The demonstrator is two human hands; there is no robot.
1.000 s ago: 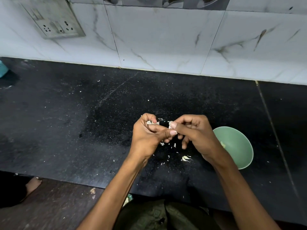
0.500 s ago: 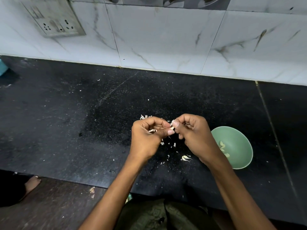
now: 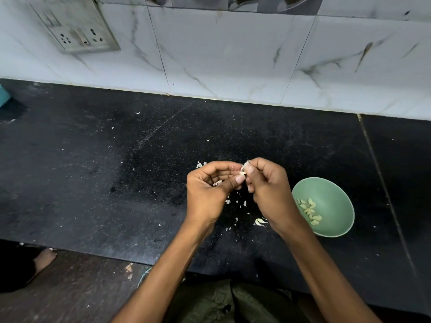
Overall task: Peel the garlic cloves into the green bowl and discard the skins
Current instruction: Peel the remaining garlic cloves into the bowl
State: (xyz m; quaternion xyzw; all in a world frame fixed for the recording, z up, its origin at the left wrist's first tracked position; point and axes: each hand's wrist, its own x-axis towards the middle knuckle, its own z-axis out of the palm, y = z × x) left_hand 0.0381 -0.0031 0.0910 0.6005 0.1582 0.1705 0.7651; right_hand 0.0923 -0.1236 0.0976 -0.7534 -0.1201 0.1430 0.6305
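At the far left, a bare foot [image 3: 44, 258] stands on the floor below the edge of the black counter [image 3: 98, 183], and a switch plate [image 3: 74, 31] is fixed to the marbled wall tiles [image 3: 233, 54] above it.

Your left forearm rises from the lower centre toward the middle of the counter. Your left hand [image 3: 208, 194] is turned palm up, its fingers curled inward to form a cup, with a flake of skin lying in the palm. Its thumb and forefinger close on a small garlic clove [image 3: 243, 171], held above the counter.

Your right hand [image 3: 268, 190] meets the left at that clove. Its fingers are curled under, knuckles up, and its thumb and forefinger pinch the clove's upper end, so both hands grip the one clove between their fingertips.

Beneath the hands, garlic skins [image 3: 238, 201] lie scattered on the counter, and a larger piece [image 3: 259, 222] rests just beside your right wrist.

To the right of that wrist stands the green bowl [image 3: 335, 194], on the counter near its front edge. It holds a cluster of peeled cloves [image 3: 310, 212] against its left inner wall.
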